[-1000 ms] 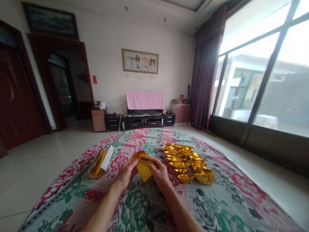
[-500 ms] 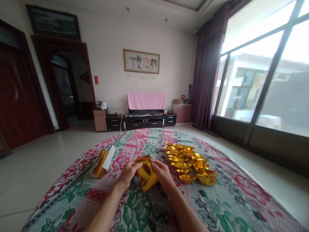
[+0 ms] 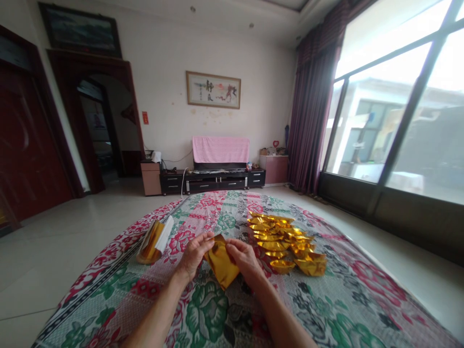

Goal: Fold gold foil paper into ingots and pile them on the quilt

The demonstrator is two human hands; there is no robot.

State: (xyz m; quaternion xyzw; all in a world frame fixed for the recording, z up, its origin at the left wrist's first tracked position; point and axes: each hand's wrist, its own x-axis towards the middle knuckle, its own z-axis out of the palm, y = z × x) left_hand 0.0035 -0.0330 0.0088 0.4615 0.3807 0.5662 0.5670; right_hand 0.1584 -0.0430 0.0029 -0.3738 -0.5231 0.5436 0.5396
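Observation:
A sheet of gold foil paper (image 3: 223, 266) is held up between my two hands over the table, its upper part bent and one corner pointing down toward me. My left hand (image 3: 195, 253) pinches its upper left edge between thumb and fingers. On the upper right edge, my right hand (image 3: 244, 258) has a similar pinch. To the right of my hands lie several folded gold paper ingots (image 3: 282, 241), set in rows. At the left rests a stack of gold foil sheets (image 3: 152, 244) with a white wrapper or paper along its side.
A flowered cloth (image 3: 206, 309) in red, green and grey covers the round table. Beyond it, a low black TV cabinet (image 3: 217, 181) stands against the wall, with a pink cloth (image 3: 221, 150) draped over something above it. Large windows (image 3: 384, 130) are on the right.
The foil sheet has turned a little, and its lower corner has shifted slightly right. My left fingers have risen slightly along the upper edge. The folded ingots have stayed put.

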